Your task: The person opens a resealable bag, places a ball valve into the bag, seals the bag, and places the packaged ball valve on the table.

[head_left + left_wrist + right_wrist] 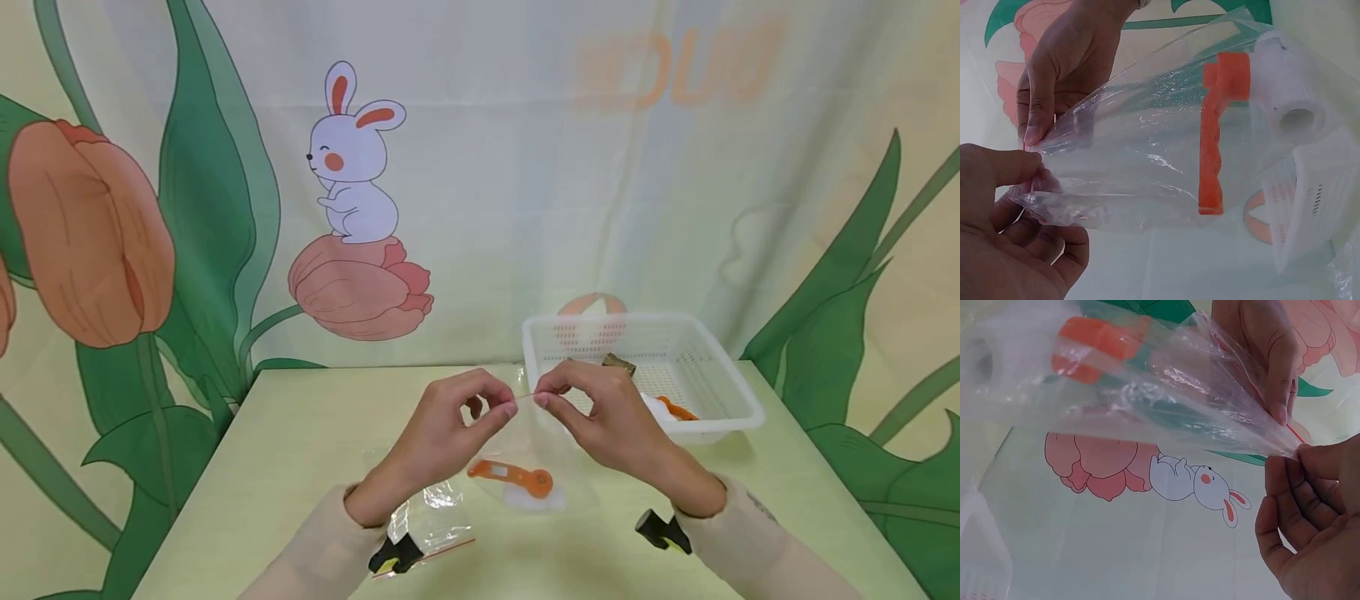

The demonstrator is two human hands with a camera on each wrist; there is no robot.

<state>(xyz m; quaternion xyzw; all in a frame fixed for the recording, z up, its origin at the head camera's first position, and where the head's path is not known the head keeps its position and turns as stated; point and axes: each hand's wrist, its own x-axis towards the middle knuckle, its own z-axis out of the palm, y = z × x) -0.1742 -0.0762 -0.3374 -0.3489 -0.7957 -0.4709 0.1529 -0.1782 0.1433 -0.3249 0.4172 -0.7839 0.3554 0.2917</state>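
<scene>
Thumb and fingers of my left hand (459,418) pinch the red-lined top edge of a clear zip bag (1141,159). My right hand (603,412) pinches the same edge a short way along, with a narrow stretch of it between the two hands. Below them hangs the bag, holding an orange handle-like piece (1211,150) with a wavy grip side and a white hollow cylinder (1282,81). In the head view the orange piece (513,475) shows through the plastic, between the forearms.
A second clear zip bag (442,525) with a red line lies on the table (247,492), partly under my left forearm. At the back right, a white perforated basket (731,375) holds a brown piece (618,363) and an orange part (677,408) with white beside it. Behind hangs a printed curtain (480,183).
</scene>
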